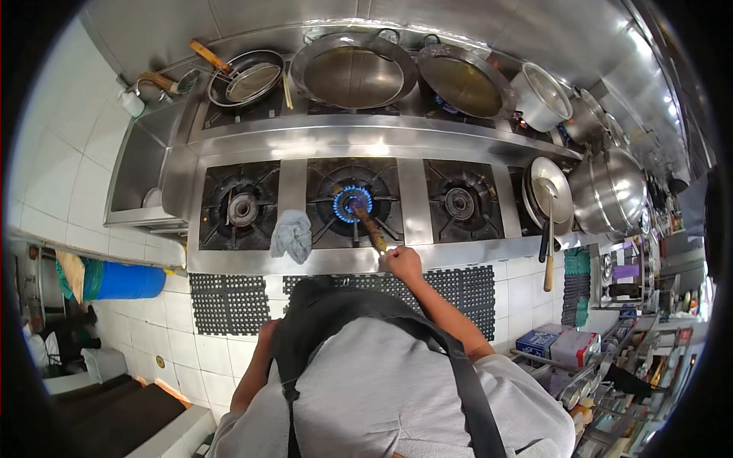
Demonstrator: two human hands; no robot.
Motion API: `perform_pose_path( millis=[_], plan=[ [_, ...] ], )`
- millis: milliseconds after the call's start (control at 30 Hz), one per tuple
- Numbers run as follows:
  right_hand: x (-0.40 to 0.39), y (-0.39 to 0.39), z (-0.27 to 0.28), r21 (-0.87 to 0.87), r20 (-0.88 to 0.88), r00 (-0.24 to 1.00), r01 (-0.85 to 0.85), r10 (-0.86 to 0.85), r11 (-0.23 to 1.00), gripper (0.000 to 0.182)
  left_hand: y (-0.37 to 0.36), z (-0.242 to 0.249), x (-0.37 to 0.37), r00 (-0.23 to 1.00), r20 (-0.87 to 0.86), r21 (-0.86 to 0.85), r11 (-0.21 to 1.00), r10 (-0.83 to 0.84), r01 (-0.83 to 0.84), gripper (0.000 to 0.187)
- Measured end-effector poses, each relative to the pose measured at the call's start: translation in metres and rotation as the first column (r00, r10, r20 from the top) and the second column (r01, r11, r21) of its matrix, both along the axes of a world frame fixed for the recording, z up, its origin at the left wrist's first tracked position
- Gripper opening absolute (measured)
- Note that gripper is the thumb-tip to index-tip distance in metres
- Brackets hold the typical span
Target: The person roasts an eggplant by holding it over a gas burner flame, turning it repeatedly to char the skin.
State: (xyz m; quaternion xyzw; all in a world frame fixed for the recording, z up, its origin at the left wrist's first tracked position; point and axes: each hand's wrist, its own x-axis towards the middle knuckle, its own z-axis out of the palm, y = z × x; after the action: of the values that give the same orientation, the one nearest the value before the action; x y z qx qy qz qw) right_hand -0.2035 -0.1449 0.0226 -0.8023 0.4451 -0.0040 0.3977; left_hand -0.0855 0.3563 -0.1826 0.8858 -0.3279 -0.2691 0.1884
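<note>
My right hand (403, 263) is closed around the near end of a long brownish, charred-looking stick-like item (370, 227). The item's far end lies over the blue flame of the middle front burner (353, 204). What the item is, I cannot make out. At the stove's left side, my left hand (269, 328) hangs low beside the black apron (321, 305), its fingers mostly hidden. A crumpled grey cloth (292, 237) rests on the steel strip between the left burner (243, 208) and the middle one. The right burner (460, 204) shows no flame.
Along the back stand a pan with a strainer (254, 82), two large woks (353, 76) (463, 80) and a pot (544, 97). Stacked pans with a ladle (551, 195) and a big steel pot (608, 191) are at the right. A sink (141, 172) lies left.
</note>
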Motion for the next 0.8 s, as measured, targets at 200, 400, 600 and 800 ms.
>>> perform_pose_path(
  millis=[200, 400, 600, 800],
  plan=[
    [-0.002, -0.004, -0.024, -0.056, -0.024, 1.000, 0.012, -0.013, 0.998, 0.021, -0.003, -0.002, 0.000, 0.988, -0.077, -0.047, 0.989, 0.133, -0.137, 0.020],
    [-0.003, -0.005, -0.027, -0.078, -0.003, 1.000, -0.001, 0.000, 0.997, 0.022, -0.022, 0.041, -0.002, 0.978, -0.139, 0.010, 0.988, 0.155, -0.155, 0.017],
    [-0.001, -0.003, -0.019, -0.072, 0.024, 0.999, -0.030, 0.032, 0.997, 0.020, -0.014, 0.023, 0.000, 0.982, -0.140, 0.008, 0.992, 0.125, -0.125, 0.024],
    [0.000, -0.001, -0.023, -0.091, 0.033, 0.999, -0.018, 0.021, 0.996, 0.020, -0.006, 0.021, 0.002, 0.995, -0.073, -0.031, 0.997, 0.067, -0.069, 0.027]
  ],
)
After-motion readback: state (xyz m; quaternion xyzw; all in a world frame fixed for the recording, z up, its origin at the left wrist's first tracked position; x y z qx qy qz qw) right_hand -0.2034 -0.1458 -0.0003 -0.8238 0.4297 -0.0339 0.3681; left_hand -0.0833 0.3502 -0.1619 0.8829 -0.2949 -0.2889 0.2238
